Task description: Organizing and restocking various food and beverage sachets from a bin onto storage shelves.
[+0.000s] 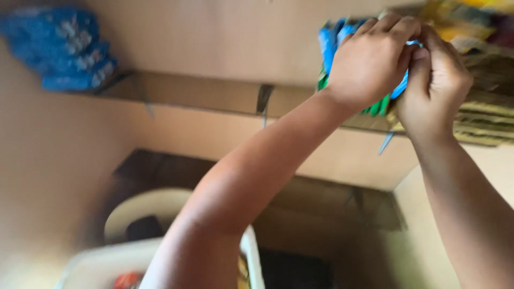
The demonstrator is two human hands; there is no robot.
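Note:
Both my arms reach up to a high wooden shelf (214, 93) at the upper right. My left hand (369, 64) is closed over a bundle of blue and green packets (329, 45) at the shelf's edge. My right hand (436, 80) presses against the same bundle from the right, fingers curled onto a blue packet. Most of the bundle is hidden behind my hands. The picture is blurred by motion.
A stack of blue packets (59, 48) lies on the shelf at the far left. Yellow and brown packages (482, 69) crowd the shelf at the right. Below, a white tub (107, 262) with small items stands near a round white object (144, 206).

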